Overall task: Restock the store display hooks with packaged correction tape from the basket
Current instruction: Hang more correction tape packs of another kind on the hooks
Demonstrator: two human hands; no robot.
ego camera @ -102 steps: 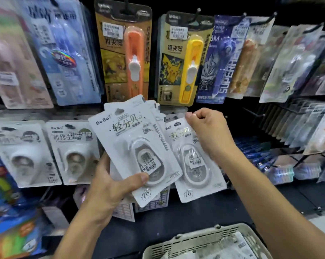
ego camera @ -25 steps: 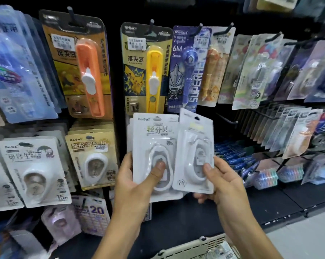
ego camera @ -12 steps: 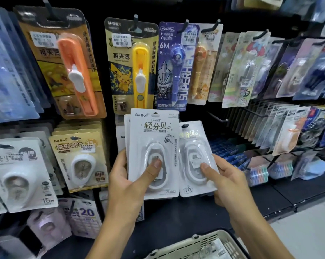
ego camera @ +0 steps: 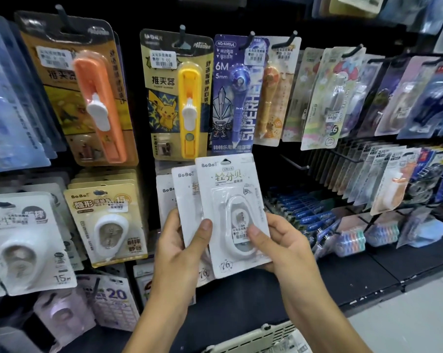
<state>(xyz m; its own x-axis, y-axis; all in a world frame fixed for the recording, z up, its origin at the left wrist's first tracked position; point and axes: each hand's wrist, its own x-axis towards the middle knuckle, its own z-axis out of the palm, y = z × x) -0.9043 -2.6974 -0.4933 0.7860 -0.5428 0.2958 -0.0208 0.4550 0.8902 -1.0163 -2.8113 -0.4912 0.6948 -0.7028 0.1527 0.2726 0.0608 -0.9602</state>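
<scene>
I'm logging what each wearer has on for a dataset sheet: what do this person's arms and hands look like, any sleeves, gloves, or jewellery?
Both forearms are bare up to the frame's lower edge, with no sleeves in view. The left hand and right hand wear no gloves, and no rings, watch or bracelet show on the visible fingers or wrists. The fingernails look short and unpainted.

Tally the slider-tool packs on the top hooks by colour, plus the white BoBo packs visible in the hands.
Orange slider pack: 1
Yellow slider pack: 1
White BoBo packs in hands: 3 visible
Total: 5
</scene>
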